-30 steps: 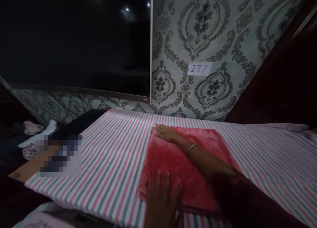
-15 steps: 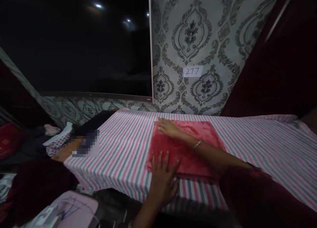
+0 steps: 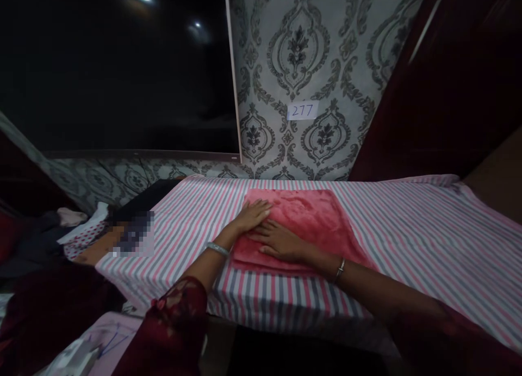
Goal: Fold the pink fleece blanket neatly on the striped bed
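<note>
A folded red plush cloth (image 3: 314,218), roughly square, lies flat on a table covered by a striped cloth (image 3: 196,223) in pink, grey and white. My left hand (image 3: 253,215) rests palm down on its left part, fingers stretched toward the right. Just in front of it, my right hand (image 3: 281,241) also lies flat on the plush, fingers pointing left and close to the left hand. Both hands are open and grip nothing. Whether the plush piece is a blanket or a cover, I cannot tell.
A large dark television (image 3: 122,71) hangs at the back left. A paper marked 277 (image 3: 302,110) is stuck on the patterned wall. Clothes (image 3: 84,234) are heaped at the left, and a pink stool-like surface (image 3: 114,332) stands at the lower left.
My left hand has moved from the near left edge farther onto the plush cloth. My right hand has come back from the far left corner toward me. The view has shifted slightly.
</note>
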{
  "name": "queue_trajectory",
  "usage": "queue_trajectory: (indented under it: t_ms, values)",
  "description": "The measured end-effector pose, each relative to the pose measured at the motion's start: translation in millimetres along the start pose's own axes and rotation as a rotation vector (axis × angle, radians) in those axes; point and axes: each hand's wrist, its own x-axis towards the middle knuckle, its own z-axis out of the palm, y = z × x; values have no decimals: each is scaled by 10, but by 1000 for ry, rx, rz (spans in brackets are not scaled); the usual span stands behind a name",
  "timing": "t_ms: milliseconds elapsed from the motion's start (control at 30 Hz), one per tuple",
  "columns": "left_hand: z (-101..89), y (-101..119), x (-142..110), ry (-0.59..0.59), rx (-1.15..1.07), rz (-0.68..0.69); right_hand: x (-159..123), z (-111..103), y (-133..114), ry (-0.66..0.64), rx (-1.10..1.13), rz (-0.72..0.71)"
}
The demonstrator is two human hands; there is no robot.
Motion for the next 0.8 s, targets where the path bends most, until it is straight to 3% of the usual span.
queue_trajectory:
  t_ms: [133,233,567,700,800]
  values:
    - [270,-206,49,29,51,-2,-19,90,32,32,7,5]
    - [351,-296,36,44,41,26,-32,131,53,40,18,12]
    - [387,-372,101,32,72,30,-30,33,-49,-41,96,89]
    - [298,-347,90,14,139,26,-242,-17,-121,-69,136,114]
    - [166,-196,85,-58,195,0,-481,-151,-92,14,71,186]
